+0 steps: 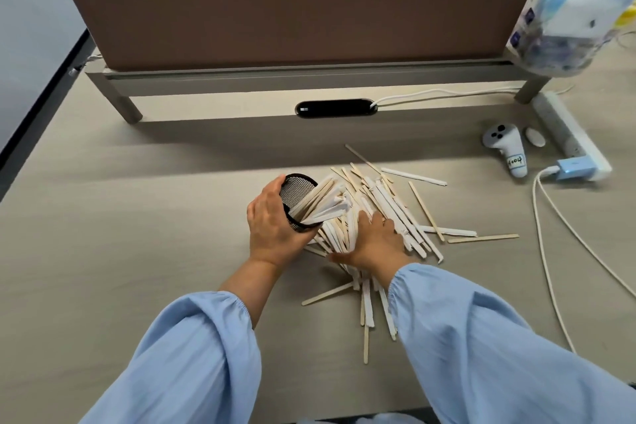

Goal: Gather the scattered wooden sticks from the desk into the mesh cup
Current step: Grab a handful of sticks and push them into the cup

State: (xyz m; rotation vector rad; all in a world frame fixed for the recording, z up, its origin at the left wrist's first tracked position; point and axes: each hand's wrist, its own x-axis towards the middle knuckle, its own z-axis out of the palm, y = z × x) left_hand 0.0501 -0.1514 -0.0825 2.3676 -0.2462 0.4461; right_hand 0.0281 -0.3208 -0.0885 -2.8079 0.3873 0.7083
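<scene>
My left hand (pixel 272 220) grips the black mesh cup (pixel 296 191), which is tilted with its mouth toward the right. Several wooden sticks (pixel 321 201) poke out of the cup's mouth. A large pile of wooden sticks (pixel 395 206) lies scattered on the desk just right of the cup, some bare wood and some in white paper sleeves. My right hand (pixel 373 241) rests flat on the near part of that pile with its fingers spread. More sticks (pixel 366 306) trail toward me beneath my right wrist. One loose stick (pixel 483 238) lies at the pile's right edge.
A brown divider panel (pixel 296 7) on a raised shelf spans the back of the desk. A white controller (pixel 509 148), a power strip (pixel 568 134) with a blue plug (pixel 574 169) and a white cable (pixel 550 268) lie at the right. A patterned bag (pixel 571 10) hangs top right.
</scene>
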